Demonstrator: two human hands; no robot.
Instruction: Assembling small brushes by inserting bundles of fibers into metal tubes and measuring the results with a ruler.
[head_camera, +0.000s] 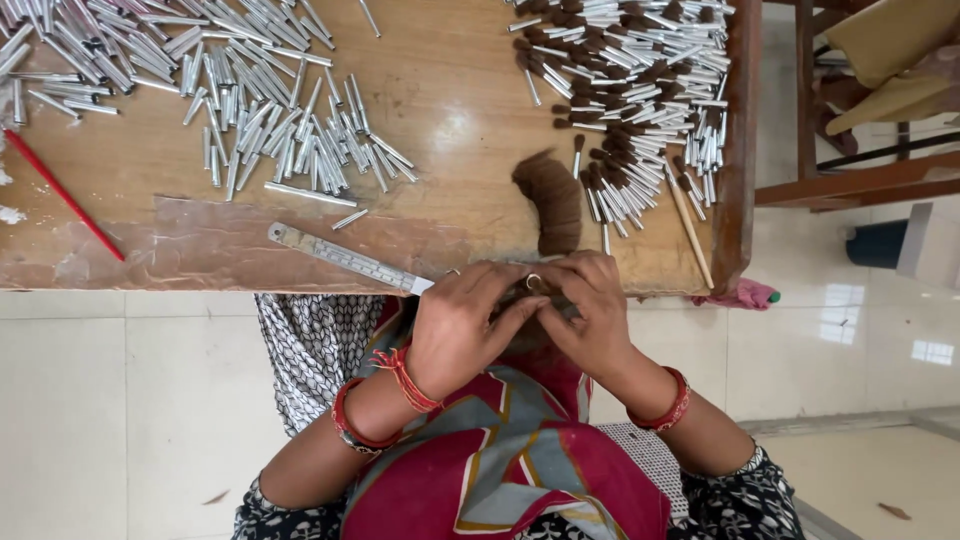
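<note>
Silvery metal tubes (250, 110) lie scattered in a loose heap over the left half of the wooden table (450, 90), with a thin red stick (62, 195) slanting at the far left edge. A metal ruler (345, 258) lies on the diagonal near the front rim, its end pointing toward the hands. The left hand (462, 325) and the right hand (590, 310) meet just off the table's edge, fingers curled tight together around a small metal tube (533, 283) with what looks like brown hair in it, though the fingers hide most of it. A tuft of brown bristle (550, 200) sits on the table just above the hands. Further right lies a pile of filled tubes (640, 90), each with a dark tip showing, and a plain wooden stick (690, 228) beside them. By the look of it, bristle is being seated into a ferrule; setting it evenly would call for fine fingertip pressure from both hands.
</note>
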